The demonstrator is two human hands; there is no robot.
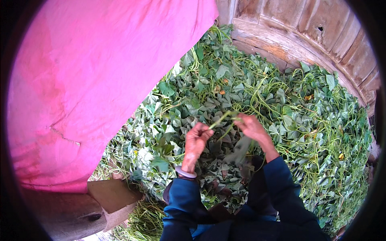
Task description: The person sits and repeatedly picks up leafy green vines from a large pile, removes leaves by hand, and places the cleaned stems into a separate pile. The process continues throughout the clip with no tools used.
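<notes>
My left hand [195,141], with a pale bangle [185,172] on its wrist, grips a green leaf stem [219,121] between thumb and fingers. The stem runs up and across to my right hand [251,127], whose fingers pinch its other end and look slightly blurred. A blurred leaf [239,150] hangs below the right hand. Beneath both hands spreads a deep heap of leafy green vines [241,78], which look like sweet potato vines. Another leaf [160,163] lies beside my left wrist.
A bright pink cloth [99,75] covers the upper left, draped over a wooden log or beam [66,211]. A brown board [113,194] sticks out at its end. Curved-looking wooden panelling [301,27] borders the heap at the upper right. Bare stems [144,220] are piled at lower left.
</notes>
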